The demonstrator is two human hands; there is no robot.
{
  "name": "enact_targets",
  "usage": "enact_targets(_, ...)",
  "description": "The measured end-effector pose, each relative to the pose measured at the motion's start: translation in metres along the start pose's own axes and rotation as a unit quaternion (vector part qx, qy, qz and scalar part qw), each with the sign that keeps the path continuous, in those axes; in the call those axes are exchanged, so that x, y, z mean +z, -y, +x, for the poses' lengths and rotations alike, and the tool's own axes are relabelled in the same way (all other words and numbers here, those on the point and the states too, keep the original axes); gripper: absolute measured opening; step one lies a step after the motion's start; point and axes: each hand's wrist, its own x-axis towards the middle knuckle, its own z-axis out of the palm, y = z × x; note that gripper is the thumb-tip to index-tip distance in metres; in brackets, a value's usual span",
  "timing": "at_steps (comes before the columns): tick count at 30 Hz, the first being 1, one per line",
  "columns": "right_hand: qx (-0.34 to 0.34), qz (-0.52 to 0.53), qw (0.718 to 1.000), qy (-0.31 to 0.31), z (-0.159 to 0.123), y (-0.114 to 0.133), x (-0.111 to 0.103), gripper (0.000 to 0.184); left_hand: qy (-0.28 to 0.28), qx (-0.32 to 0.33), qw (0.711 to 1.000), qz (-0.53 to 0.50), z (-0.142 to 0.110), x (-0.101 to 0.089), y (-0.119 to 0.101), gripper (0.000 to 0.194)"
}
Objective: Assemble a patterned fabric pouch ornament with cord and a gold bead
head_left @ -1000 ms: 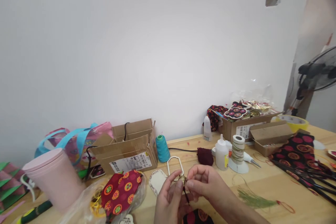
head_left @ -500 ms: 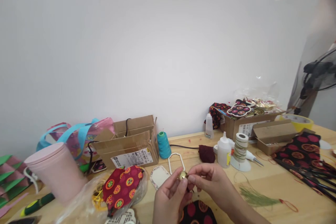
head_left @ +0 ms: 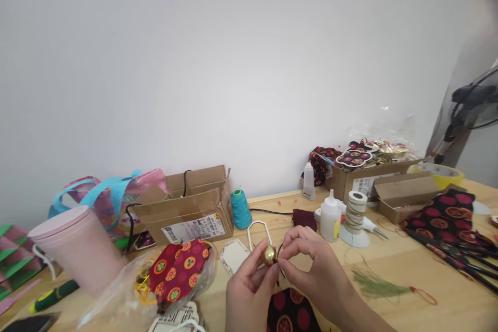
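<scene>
My left hand (head_left: 251, 285) pinches a round, shiny gold bell or bead (head_left: 270, 254) between thumb and fingers. Beside it, my right hand (head_left: 315, 270) is closed with thumb and forefinger on a dark cord (head_left: 279, 252) at the bead's right side. Below both hands hangs or lies a dark patterned fabric piece (head_left: 291, 312) with red and orange circles; whether it is joined to the cord I cannot tell. A white oblong frame (head_left: 258, 223) and a pale tag-shaped board (head_left: 234, 256) lie just behind my left hand.
A turquoise thread spool (head_left: 241, 209) stands by an open cardboard box (head_left: 187, 212). Right of my hands are a glue bottle (head_left: 330, 218), a cord spool (head_left: 355, 212) and a green tassel (head_left: 383, 284). Red patterned fabric (head_left: 179, 272) and a pink canister (head_left: 78, 251) are on the left.
The gold bead sits slightly higher in my left fingers and shows more of its surface. My right fingers have lifted a little, and the dark cord shows more clearly. The camera view has shifted slightly.
</scene>
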Motion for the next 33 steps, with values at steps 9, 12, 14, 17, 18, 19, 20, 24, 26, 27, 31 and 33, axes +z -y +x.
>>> enact_targets(9,-0.016,-0.03,0.999,-0.014,-0.002,0.002,0.001,0.013,-0.054,0.036,0.996,0.067,-0.004,0.004,0.0,0.044)
enact_targets(12,-0.017,-0.042,0.999,-0.014,-0.002,0.002,0.002,0.013,-0.054,0.062,0.992,0.101,-0.004,0.003,0.001,0.044)
enact_targets(14,-0.012,-0.044,0.999,-0.01,-0.002,0.002,0.002,0.013,-0.051,0.078,0.988,0.12,-0.004,0.002,0.001,0.043)
enact_targets(17,0.001,-0.037,0.999,0.001,-0.001,0.001,0.003,0.013,-0.051,0.091,0.984,0.141,-0.004,0.002,0.001,0.041)
enact_targets(18,0.007,-0.033,0.999,0.005,-0.001,0.001,0.003,0.013,-0.052,0.092,0.984,0.146,-0.004,0.002,0.001,0.04)
enact_targets(19,0.014,-0.028,0.999,0.009,-0.001,0.001,0.003,0.014,-0.053,0.091,0.983,0.15,-0.004,0.002,0.001,0.04)
enact_targets(20,0.021,-0.024,0.999,0.015,-0.001,0.001,0.003,0.014,-0.052,0.09,0.983,0.152,-0.004,0.002,0.002,0.041)
enact_targets(24,0.05,-0.005,0.998,0.032,-0.001,0.002,0.002,0.014,-0.036,0.094,0.984,0.147,-0.002,-0.001,0.004,0.042)
enact_targets(26,0.06,0.003,0.998,0.037,-0.001,0.003,0.002,0.014,-0.02,0.092,0.984,0.149,-0.001,-0.004,0.004,0.041)
enact_targets(27,0.062,0.005,0.997,0.039,0.0,0.003,0.002,0.014,-0.012,0.089,0.984,0.152,0.0,-0.005,0.004,0.041)
enact_targets(31,0.061,0.007,0.997,0.041,0.0,0.002,0.002,0.014,0.005,0.082,0.982,0.17,0.0,-0.008,0.003,0.04)
enact_targets(33,0.059,0.002,0.997,0.041,0.001,0.001,0.003,0.014,-0.005,0.089,0.98,0.175,-0.001,-0.006,0.004,0.039)
